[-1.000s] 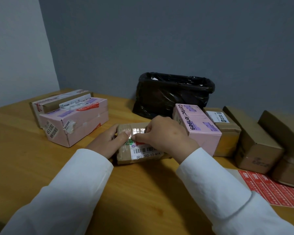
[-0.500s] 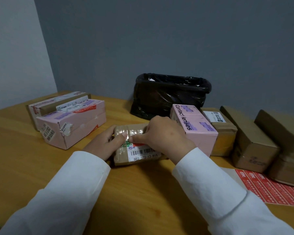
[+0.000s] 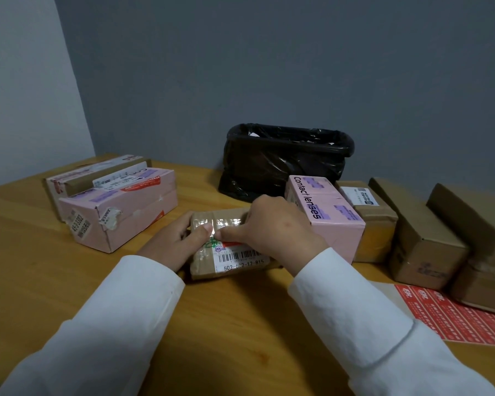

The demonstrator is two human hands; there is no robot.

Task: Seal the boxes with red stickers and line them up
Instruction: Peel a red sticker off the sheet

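Note:
A small brown taped box (image 3: 203, 265) with a barcode label lies on the wooden table (image 3: 40, 281) in front of me. My left hand (image 3: 173, 244) grips its left side, thumb on top. My right hand (image 3: 275, 230) covers the box's right part, its forefinger pressing a red sticker (image 3: 231, 243) onto the top; most of the sticker is hidden under the hand. A sheet of red stickers (image 3: 452, 315) lies at the right.
Two pink boxes (image 3: 120, 212) lie side by side at the left. At the right stand a pink "Contact lenses" box (image 3: 323, 212) and several brown boxes (image 3: 423, 238) in a row. A black-lined bin (image 3: 283, 161) stands by the wall.
The hands stay on the small brown box; my right forefinger has slid slightly left along its top. The view has shifted a little to the right.

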